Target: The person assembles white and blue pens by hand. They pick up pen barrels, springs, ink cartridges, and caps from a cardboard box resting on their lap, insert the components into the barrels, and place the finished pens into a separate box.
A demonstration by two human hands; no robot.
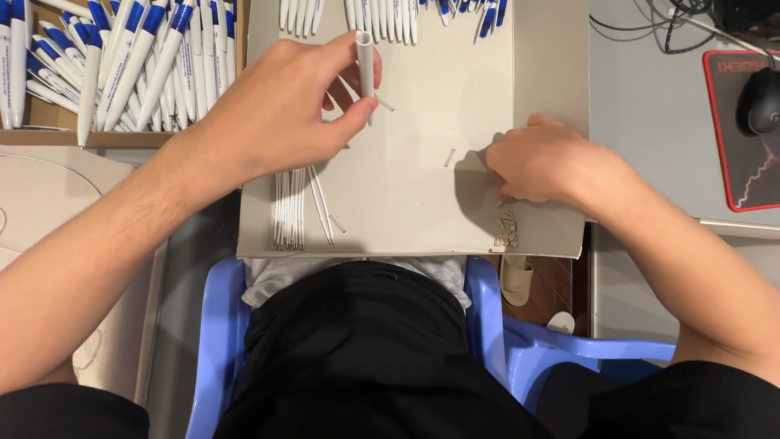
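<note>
Head view, left hand [276, 106]: fingers clamped around a white pen barrel [366, 65], held upright over the far half of the grey cardboard sheet [422, 122].
Right hand [540, 162]: fingertips pinched together at the board's right edge, just above a heap of small springs [507, 229]; whether one is caught, I cannot tell.
Barrel: plain white tube, open top end.
Doing it well: probably keep the barrel steady and upright, and pinch a single spring.
Nearby: white ink refills [294, 207] near the front edge; finished blue-and-white pens [122, 61] in a box beyond the far left corner.

pen box [49, 122] far left, refills [292, 207] on board [422, 203] centre, springs [507, 229] right, mouse [764, 102] far right
</note>
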